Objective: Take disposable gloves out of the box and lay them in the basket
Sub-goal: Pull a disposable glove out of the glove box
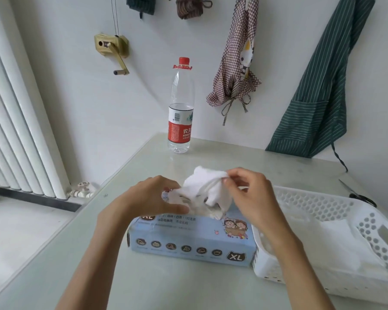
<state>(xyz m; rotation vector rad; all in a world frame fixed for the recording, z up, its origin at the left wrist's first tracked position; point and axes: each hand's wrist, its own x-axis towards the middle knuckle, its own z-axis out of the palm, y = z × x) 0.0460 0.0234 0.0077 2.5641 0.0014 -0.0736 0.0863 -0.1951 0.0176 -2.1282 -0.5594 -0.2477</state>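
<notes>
A water bottle [180, 106] with a red cap stands upright on the worktop [143, 283] well beyond both hands, near the wall. Scissors [358, 195] lie far out to the right of the right hand, past the white perforated basket [323, 204], which sits just beside that hand's wrist and touches the box's right end. White gloves [336, 240] already lie flat in the basket. Two aprons hang on the wall behind.

The left hand [152, 195] lies across the top of the light-blue glove box [188, 240], fingers fairly straight and pressing down beside the opening. The right hand [251, 195] is raised over the box, thumb and forefinger in a narrow grip, pinching a crumpled white glove [204, 186]. The glove hangs between the two hands, bunched, its long axis running from the pinch down and leftward into the opening. The box lies lengthwise, left to right, beneath both hands.
</notes>
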